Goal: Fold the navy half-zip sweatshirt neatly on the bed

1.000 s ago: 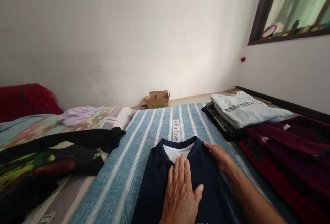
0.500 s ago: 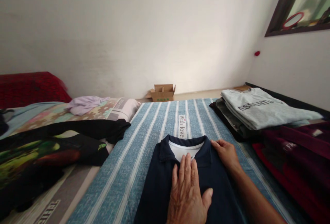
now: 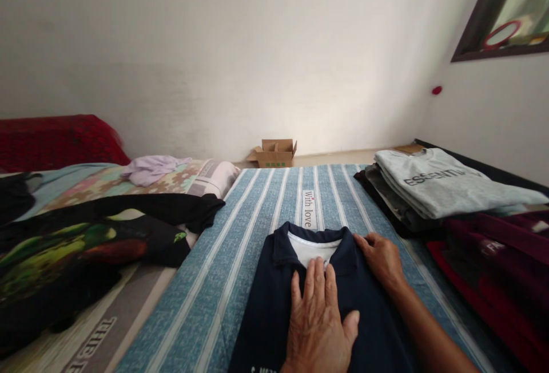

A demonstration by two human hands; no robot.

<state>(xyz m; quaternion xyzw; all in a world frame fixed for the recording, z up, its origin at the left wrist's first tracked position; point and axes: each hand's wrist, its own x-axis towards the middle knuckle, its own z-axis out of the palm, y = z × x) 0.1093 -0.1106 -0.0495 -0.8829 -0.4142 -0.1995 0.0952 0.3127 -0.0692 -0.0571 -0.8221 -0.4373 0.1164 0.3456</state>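
A folded navy collared shirt [image 3: 274, 310] lies on a blue-and-white striped mattress [image 3: 214, 264], with a white inner layer [image 3: 314, 249] showing at its neck. My left hand [image 3: 319, 321] rests flat on the shirt's front, fingertips just below the collar. My right hand [image 3: 381, 260] lies on the shirt's upper right edge, beside the collar, fingers slightly curled. Neither hand visibly grips the cloth. The lower part of the shirt runs out of view.
A stack of folded shirts topped by a grey printed T-shirt [image 3: 441, 181] lies to the right, beside a maroon garment [image 3: 484, 253]. A dark printed cloth [image 3: 86, 241] lies on the left. A cardboard box [image 3: 274, 154] stands by the far wall.
My head view has turned, so the room shifts right and levels out. Both hands remain on the navy shirt, with only slight shifts.
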